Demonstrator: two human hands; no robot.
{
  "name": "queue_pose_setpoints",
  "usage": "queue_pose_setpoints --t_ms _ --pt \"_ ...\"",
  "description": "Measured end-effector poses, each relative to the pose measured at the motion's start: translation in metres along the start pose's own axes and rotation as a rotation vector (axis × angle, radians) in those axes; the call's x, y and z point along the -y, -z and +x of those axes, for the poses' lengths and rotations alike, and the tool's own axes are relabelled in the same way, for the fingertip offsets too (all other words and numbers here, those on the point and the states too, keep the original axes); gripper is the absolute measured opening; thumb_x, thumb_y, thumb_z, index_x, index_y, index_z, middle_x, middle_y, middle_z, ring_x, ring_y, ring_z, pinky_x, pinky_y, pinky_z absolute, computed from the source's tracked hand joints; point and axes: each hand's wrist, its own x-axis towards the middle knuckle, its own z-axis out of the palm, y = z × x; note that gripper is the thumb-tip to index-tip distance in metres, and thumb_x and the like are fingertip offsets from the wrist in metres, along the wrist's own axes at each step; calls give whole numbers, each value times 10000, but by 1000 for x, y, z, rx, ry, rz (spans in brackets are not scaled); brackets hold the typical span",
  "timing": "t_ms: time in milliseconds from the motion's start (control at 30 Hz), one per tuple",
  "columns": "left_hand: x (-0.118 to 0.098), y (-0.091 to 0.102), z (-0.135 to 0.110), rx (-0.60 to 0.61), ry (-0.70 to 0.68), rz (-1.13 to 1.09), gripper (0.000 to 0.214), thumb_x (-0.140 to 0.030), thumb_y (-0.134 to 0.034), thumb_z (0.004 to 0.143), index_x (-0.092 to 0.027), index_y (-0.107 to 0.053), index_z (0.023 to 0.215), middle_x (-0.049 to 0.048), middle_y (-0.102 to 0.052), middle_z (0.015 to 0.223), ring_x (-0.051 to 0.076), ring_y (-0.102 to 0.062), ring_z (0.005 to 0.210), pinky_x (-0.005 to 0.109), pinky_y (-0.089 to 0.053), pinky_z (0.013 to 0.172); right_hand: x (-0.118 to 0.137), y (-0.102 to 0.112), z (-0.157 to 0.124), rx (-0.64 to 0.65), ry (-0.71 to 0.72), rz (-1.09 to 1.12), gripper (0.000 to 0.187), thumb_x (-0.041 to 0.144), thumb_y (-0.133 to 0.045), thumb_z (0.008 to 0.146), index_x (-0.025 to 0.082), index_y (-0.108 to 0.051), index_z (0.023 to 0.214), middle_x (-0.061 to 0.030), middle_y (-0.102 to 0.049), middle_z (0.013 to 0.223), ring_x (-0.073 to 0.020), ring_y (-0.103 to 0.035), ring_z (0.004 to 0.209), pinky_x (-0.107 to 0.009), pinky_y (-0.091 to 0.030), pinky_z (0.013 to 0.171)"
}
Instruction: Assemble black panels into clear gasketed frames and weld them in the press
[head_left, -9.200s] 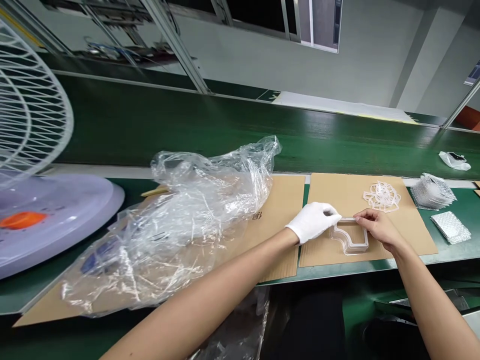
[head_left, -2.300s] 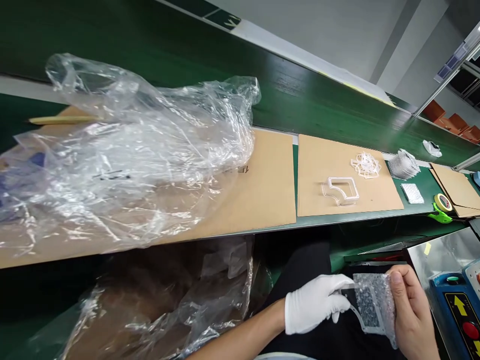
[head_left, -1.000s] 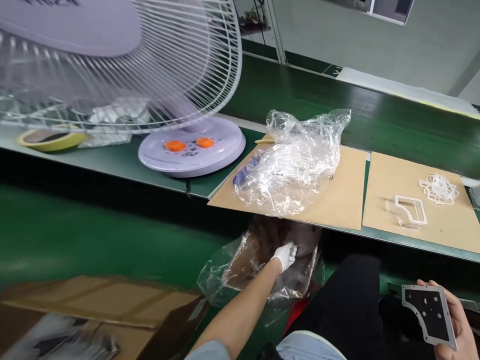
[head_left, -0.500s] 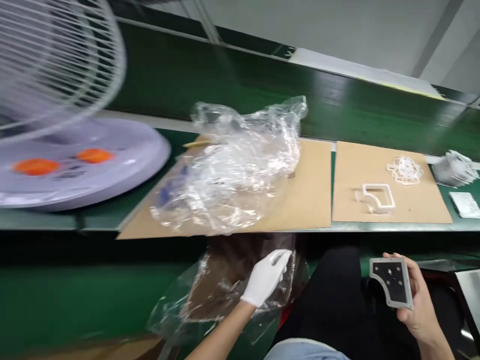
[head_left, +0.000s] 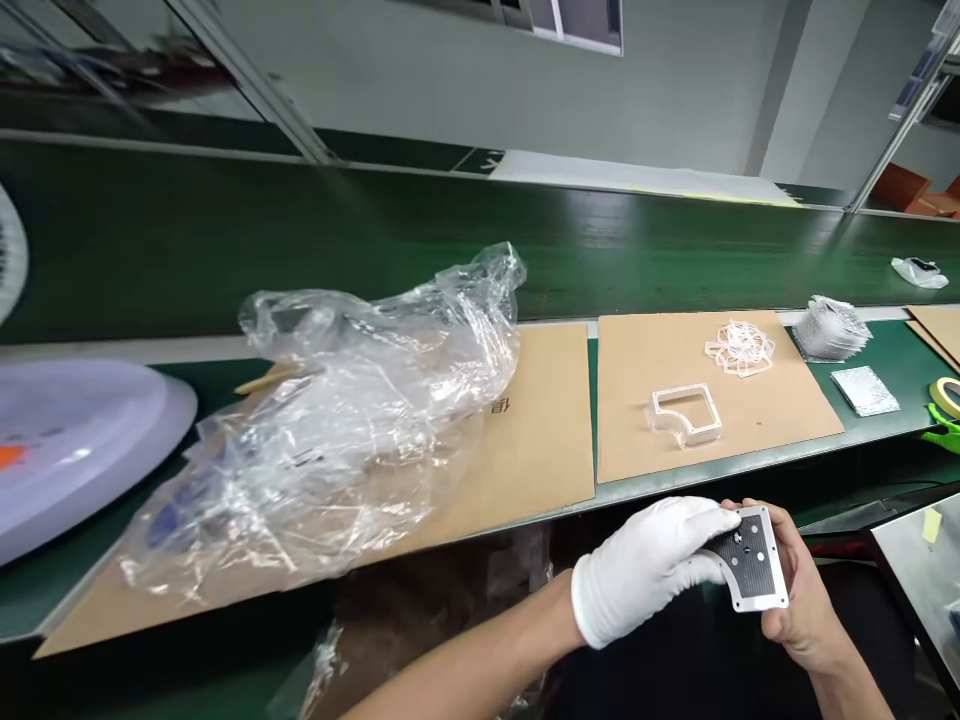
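Observation:
Below the bench edge, my right hand (head_left: pixel 799 610) holds a flat black plate with a silver metal rim and several holes (head_left: pixel 750 560). My left hand (head_left: pixel 645 570), in a white fabric glove, presses its fingertips on the plate's upper left edge. On the nearer cardboard sheet (head_left: pixel 750 450) sits a clear plastic L-shaped frame (head_left: pixel 686 415), out of reach of both hands. Behind it lies a tangle of clear loops (head_left: pixel 739 348). A crumpled clear plastic bag (head_left: pixel 360 430) covers much of the left cardboard sheet (head_left: pixel 540 430).
The green bench carries a lilac fan base (head_left: pixel 75 440), a stack of bubble pouches (head_left: pixel 831 328), a single silver pouch (head_left: pixel 864 390) and a yellow tape roll (head_left: pixel 946 397). A second green bench runs behind. A silver-topped surface (head_left: pixel 919 570) stands low at right.
My gloved left hand has risen from the plastic bag below the bench and now touches the plate. The plate has moved toward the middle, and my view has swung right.

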Motion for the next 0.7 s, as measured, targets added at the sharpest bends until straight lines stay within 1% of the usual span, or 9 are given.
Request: queue_pose_setpoints --t_ms 67,100,200,267,333,400,500,600,700 --pt "7 15 5 -12 23 57 402 -489 -552 1094 -235 -692 1373 82 -762 1227 230 -720 1092 350 -575 1010 4 11 13 6 4 -110 1112 779 -942 573 326 -537 1504 -179 -552 1598 -415 -568 1441 -571 -505 1170" --pt "11 25 8 -43 40 98 386 -472 -539 1103 -234 -694 1365 83 -761 1256 233 -717 1130 358 -567 1039 7 18 24 5 18 -203 1114 754 -947 603 327 -511 1536 -172 -531 1616 -404 -563 1443 -569 -493 1182" --pt "27 63 21 -148 109 287 353 -399 -558 1103 -209 -691 1369 88 -747 1348 248 -691 1240 389 -534 1111 18 40 70 11 94 -544 1013 629 -932 753 343 -451 1598 -146 -497 1640 -373 -560 1440 -592 -449 1216" --pt "38 86 35 -133 160 452 335 -365 -607 1080 -193 -710 1349 90 -769 1316 264 -712 1195 408 -542 1078 24 49 109 68 160 -724 991 584 -908 806 338 -417 1630 -144 -475 1654 -376 -505 1492 -614 -403 1250" --pt "48 102 50 -71 193 585 304 -338 -662 1049 -192 -744 1303 87 -806 1228 276 -742 1097 412 -551 1013 28 50 145 160 213 -833 1060 559 -926 789 315 -375 1661 -157 -452 1668 -385 -434 1549 -619 -361 1280" --pt "55 111 64 1 195 637 281 -315 -702 1024 -197 -765 1272 81 -827 1150 271 -756 1021 389 -543 960 31 47 174 245 237 -897 1119 521 -957 755 280 -359 1671 -175 -456 1659 -388 -408 1564 -607 -353 1289" --pt "61 114 78 73 166 620 246 -309 -695 1031 -201 -780 1235 72 -834 1090 243 -760 951 341 -521 884 30 39 197 296 252 -968 1082 502 -968 741 250 -418 1638 -176 -532 1587 -384 -477 1509 -586 -410 1252" --pt "64 113 81 99 143 597 221 -329 -662 1052 -197 -784 1181 62 -829 1056 221 -747 886 325 -486 818 26 36 201 269 276 -1030 1038 547 -969 725 243 -479 1589 -169 -590 1530 -387 -534 1450 -589 -437 1216" --pt "66 113 81 110 126 596 213 -344 -635 1069 -185 -772 1107 53 -810 1001 203 -718 821 320 -452 773 22 35 200 247 300 -1067 1040 591 -963 714 227 -491 1567 -174 -604 1517 -388 -547 1432 -588 -440 1202"
